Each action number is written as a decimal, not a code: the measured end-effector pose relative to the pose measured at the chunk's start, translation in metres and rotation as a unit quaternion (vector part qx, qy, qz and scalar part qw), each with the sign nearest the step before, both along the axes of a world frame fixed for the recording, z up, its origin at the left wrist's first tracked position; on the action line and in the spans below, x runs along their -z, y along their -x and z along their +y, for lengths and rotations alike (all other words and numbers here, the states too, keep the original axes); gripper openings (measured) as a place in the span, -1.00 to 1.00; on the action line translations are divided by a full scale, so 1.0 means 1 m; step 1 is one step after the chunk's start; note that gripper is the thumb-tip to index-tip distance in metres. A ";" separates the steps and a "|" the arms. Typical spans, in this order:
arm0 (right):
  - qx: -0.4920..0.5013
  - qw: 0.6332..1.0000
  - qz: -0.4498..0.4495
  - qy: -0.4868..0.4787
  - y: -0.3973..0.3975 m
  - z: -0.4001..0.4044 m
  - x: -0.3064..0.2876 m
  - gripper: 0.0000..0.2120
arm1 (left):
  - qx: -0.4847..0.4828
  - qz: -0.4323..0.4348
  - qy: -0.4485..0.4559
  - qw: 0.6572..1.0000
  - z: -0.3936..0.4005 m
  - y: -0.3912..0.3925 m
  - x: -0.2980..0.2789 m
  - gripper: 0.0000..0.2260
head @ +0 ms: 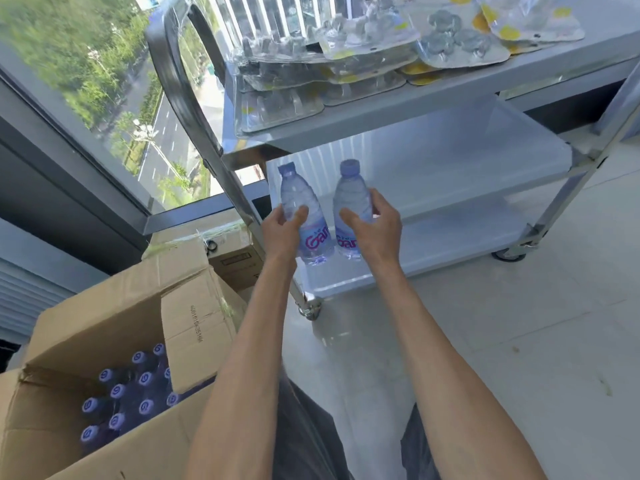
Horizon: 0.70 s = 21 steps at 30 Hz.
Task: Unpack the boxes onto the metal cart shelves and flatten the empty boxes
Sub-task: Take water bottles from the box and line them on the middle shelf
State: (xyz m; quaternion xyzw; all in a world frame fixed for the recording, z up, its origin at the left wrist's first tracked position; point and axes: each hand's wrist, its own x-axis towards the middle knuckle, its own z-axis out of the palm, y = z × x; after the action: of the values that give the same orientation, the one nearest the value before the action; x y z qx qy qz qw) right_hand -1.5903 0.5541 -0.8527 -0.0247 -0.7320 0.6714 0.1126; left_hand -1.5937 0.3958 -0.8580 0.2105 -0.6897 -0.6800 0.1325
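Two water bottles, head view: left hand (282,227) grips the left bottle (302,211), right hand (375,226) grips the right bottle (351,206), fingers wrapped at mid-body. Both are held near the cart (450,98), at the lower shelves (467,237). Caps up, long axes near vertical, tilted slightly left. Judged full (heavy, thin-walled, smooth plastic); hold at the waist. The open box (114,323), lower left, holds more bottles.

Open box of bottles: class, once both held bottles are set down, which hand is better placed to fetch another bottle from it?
Probably the left hand: the open box lies on the person's left, while the right hand would cross over.
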 end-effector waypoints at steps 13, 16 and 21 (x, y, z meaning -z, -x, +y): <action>-0.069 0.996 0.033 -0.049 0.041 -0.020 -0.010 -0.51 | 0.034 0.095 -0.002 0.995 -0.004 0.041 -0.015 -0.63; -0.078 0.995 0.033 -0.051 0.045 -0.017 -0.005 -0.46 | 0.015 0.075 0.024 0.997 -0.007 0.045 -0.011 -0.63; -0.111 0.989 -0.002 -0.095 0.047 -0.014 0.016 -0.20 | 0.017 0.067 0.122 0.990 -0.008 0.038 0.004 -0.48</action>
State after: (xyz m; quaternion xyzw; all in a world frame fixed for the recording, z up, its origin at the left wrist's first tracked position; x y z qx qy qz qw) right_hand -1.6372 0.5397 -0.8690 0.0664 -0.7907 0.6074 0.0376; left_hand -1.6319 0.3880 -0.8624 0.1350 -0.7603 -0.6057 0.1919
